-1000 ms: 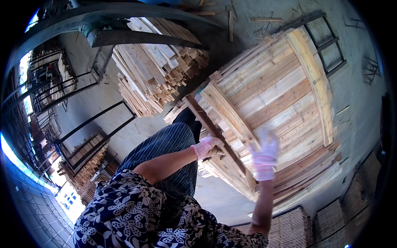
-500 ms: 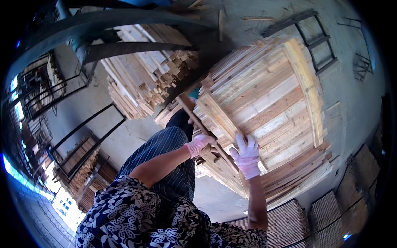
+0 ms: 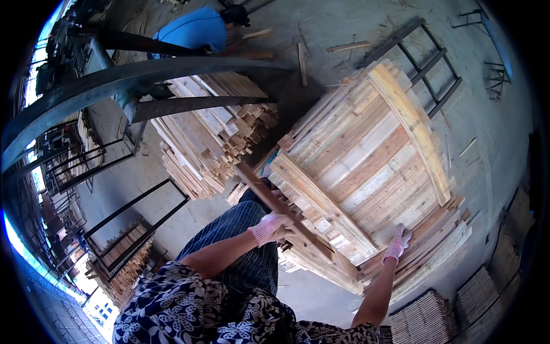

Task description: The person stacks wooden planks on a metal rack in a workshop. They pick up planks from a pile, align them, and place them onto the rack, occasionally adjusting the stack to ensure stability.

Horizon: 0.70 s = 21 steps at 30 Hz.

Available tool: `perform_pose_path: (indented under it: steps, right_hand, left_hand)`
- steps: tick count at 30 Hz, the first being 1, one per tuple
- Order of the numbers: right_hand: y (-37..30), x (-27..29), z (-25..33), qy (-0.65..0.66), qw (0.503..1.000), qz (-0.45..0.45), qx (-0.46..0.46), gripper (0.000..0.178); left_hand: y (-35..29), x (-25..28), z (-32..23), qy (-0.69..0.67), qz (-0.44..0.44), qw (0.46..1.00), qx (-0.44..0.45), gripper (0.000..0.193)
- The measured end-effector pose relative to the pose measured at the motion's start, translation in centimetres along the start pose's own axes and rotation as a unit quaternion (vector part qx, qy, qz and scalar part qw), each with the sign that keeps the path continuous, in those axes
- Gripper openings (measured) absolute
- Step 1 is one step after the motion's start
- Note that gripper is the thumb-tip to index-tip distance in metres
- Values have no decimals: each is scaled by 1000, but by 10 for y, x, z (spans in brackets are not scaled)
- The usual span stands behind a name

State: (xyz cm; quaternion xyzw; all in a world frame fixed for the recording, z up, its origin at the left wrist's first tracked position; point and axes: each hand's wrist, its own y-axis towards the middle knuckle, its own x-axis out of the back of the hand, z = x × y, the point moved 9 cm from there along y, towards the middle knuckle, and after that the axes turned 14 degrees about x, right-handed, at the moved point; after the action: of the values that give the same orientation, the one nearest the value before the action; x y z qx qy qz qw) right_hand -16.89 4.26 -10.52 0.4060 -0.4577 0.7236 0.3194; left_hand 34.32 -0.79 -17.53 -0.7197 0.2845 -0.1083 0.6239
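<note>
My left hand, in a pale pink glove, is closed round a long brown wooden board that slants across in front of my legs. To the right, my right hand, gloved too, reaches to the near right side of a big stack of planks. Its fingers bend over one of the reddish wooden planks lying there; the glove partly hides the grip. A thick timber lies along the stack's left edge, and a pale curved-looking timber lies across its far right end.
Another pile of rough planks stands to the left, below dark metal bars. A person in blue bends over at the far left. Black metal frames lie beyond the stack. Bundled wood sits at the lower right.
My right hand has left the timber on the stack's left edge and moved right to the reddish planks. My left hand keeps its board. The person in blue has come into view.
</note>
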Motion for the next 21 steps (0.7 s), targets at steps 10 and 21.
perform_pose_path:
  steps: [10, 21]
  right_hand:
    - [22, -30, -35, 174, 984, 19, 34, 75]
    - [24, -32, -48, 63, 998, 2, -8, 85]
  left_hand:
    - [-157, 135, -240, -115, -114, 944, -286, 47]
    - [-16, 96, -335, 25, -17, 999, 27, 44]
